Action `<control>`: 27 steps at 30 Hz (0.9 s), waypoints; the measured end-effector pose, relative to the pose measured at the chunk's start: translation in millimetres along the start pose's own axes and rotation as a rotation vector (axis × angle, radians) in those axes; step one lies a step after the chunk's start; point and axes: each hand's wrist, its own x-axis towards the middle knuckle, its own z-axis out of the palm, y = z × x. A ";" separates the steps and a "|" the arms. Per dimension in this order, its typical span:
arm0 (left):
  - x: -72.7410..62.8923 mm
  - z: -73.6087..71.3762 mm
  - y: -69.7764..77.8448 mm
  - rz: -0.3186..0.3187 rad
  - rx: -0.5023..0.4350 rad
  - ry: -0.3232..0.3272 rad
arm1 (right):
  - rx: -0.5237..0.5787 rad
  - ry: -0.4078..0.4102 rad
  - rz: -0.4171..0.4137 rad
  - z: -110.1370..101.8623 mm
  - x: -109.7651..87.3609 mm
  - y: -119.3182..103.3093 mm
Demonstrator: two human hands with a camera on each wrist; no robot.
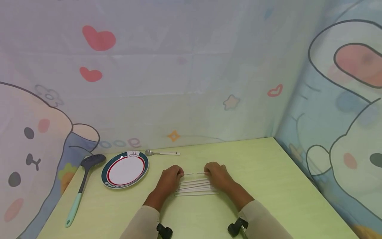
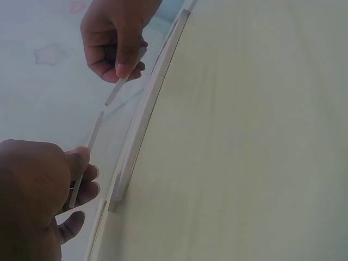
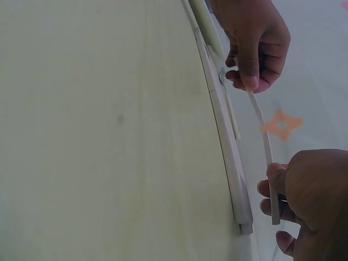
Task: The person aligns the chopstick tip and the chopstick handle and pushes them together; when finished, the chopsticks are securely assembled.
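Note:
In the head view, my left hand (image 1: 170, 181) pinches one short, thin white stick (image 1: 189, 174) and my right hand (image 1: 220, 176) pinches another (image 1: 200, 173). Their free ends point at each other across a small gap, which also shows in the left wrist view between the left hand's stick (image 2: 95, 130) and the right hand's stick (image 2: 115, 91). From the right wrist the two look almost like one line. Under and between the hands, several long pale sticks (image 1: 195, 190) lie side by side on the table; their ends are partly hidden by the hands.
Left of the hands lies a plate (image 1: 125, 171) with a dark green rim. A small spoon (image 1: 162, 153) lies behind it to the right, and a dark ladle (image 1: 80, 191) with a mint handle is at the table's left edge. A printed curtain (image 1: 191, 83) hangs behind.

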 end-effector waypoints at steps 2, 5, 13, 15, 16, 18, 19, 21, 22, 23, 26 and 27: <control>-0.8 -0.3 2.2 0.029 0.006 0.009 | 0.000 -0.002 -0.008 0.2 -0.2 -1.7; -2.2 -0.4 4.5 0.050 0.012 0.017 | 0.004 -0.003 -0.028 0.2 -0.5 -3.6; -6.6 -2.0 8.5 0.057 -0.003 0.004 | 0.013 -0.022 -0.014 -0.4 -2.5 -5.4; -6.8 -2.2 8.5 0.061 -0.011 0.000 | 0.013 -0.018 -0.019 -0.5 -3.2 -6.0; -6.9 -2.4 8.5 0.057 -0.017 -0.004 | 0.015 -0.017 -0.021 -0.5 -3.6 -6.4; -6.8 -2.1 7.7 0.058 -0.029 -0.010 | 0.019 -0.016 -0.021 -0.7 -4.5 -7.5; -6.7 -1.9 7.2 0.061 -0.032 -0.012 | 0.020 -0.013 -0.024 -0.6 -4.7 -8.1; -6.9 -1.7 6.4 0.066 -0.035 -0.016 | 0.021 -0.013 -0.024 -0.2 -5.4 -9.1; -7.0 -1.7 6.0 0.064 -0.040 -0.018 | 0.022 -0.014 -0.023 -0.1 -5.7 -9.6; -7.2 -1.7 5.5 0.069 -0.046 -0.019 | 0.021 -0.012 -0.023 0.2 -5.9 -9.9; -7.3 -1.5 4.4 0.086 -0.061 -0.022 | 0.026 -0.006 -0.025 0.3 -6.4 -11.0; -7.2 -1.2 3.8 0.096 -0.065 -0.023 | 0.036 -0.008 -0.024 0.1 -6.7 -11.3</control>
